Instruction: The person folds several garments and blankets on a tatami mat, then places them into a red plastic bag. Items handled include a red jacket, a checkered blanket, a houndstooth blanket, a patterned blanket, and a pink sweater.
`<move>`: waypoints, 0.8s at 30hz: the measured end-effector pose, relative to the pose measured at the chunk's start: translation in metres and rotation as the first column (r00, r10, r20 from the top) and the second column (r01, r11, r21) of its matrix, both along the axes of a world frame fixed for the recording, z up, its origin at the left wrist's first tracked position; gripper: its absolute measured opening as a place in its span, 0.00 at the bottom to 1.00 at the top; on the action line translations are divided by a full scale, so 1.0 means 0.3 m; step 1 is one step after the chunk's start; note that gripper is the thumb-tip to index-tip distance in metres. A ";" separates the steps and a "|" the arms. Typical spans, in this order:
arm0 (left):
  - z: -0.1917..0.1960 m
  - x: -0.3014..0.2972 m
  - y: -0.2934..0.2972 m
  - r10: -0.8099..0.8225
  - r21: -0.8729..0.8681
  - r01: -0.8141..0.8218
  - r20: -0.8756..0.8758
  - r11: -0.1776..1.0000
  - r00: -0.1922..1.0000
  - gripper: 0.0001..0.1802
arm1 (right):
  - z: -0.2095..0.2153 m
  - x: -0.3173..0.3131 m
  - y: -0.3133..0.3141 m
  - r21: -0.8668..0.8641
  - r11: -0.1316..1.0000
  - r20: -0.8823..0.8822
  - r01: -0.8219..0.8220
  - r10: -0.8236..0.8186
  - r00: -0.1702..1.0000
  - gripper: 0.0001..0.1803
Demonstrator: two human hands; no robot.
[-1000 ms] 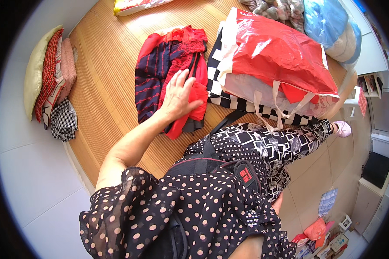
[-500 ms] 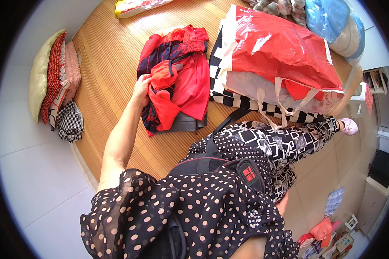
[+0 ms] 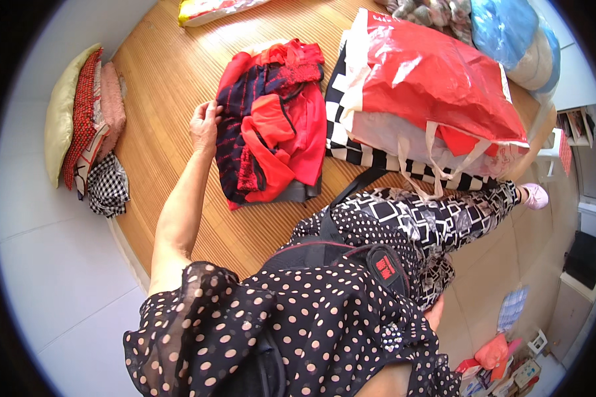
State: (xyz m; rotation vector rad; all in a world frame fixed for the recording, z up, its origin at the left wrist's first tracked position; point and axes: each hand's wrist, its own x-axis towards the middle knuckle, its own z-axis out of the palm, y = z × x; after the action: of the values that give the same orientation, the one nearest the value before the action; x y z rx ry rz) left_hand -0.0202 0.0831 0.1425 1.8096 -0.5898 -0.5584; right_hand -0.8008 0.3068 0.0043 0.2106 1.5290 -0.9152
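A pile of folded clothes (image 3: pixel 291 139), red, orange and navy with red patterning, lies on the ribbed wooden mat (image 3: pixel 159 99). At the pile's left edge is my left hand (image 3: pixel 205 126), its fingers partly bent and slightly apart. The fingertips meet or nearly meet the navy and red cloth, and no fabric shows gripped in them. A grey piece (image 3: pixel 303 190) peeks out at the pile's near right corner. My right hand (image 3: pixel 434 313) shows only in part beside my patterned trousers; my body hides its fingers.
A big red and white plastic bag (image 3: pixel 437 79) lies right of the pile on a black-and-white checked cloth (image 3: pixel 351 151). Cushions (image 3: pixel 79 119) lean on the left wall. A blue plastic-wrapped bundle (image 3: pixel 510 33) sits at the far right; a yellow-edged package (image 3: pixel 212 10) lies at the far edge.
My left hand has let go of the orange-red cloth and shifted left to the pile's edge. The orange-red cloth now lies flatter, with more navy cloth showing on the left.
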 end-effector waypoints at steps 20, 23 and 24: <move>0.004 0.072 -0.201 -0.459 0.332 0.508 -0.217 0.795 0.861 0.26 | 0.803 0.763 -0.854 -0.749 0.242 -0.250 -0.617 0.759 0.601 0.24; 0.067 -0.020 -0.145 -0.520 0.352 0.592 -0.285 0.725 0.806 0.29 | 0.847 1.062 -0.981 -0.698 -0.063 -0.329 -0.713 0.913 0.241 0.25; 0.070 -0.045 -0.134 -0.562 0.290 0.607 -0.230 0.740 0.795 0.27 | 0.852 1.156 -1.002 -0.706 -0.090 -0.300 -0.703 0.936 0.182 0.25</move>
State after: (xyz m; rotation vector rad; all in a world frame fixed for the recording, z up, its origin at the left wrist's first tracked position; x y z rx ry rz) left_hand -0.0336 0.0428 0.1634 1.8822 -1.0396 -1.2742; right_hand -0.4540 0.0061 0.2598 -1.1676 0.5283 -0.2684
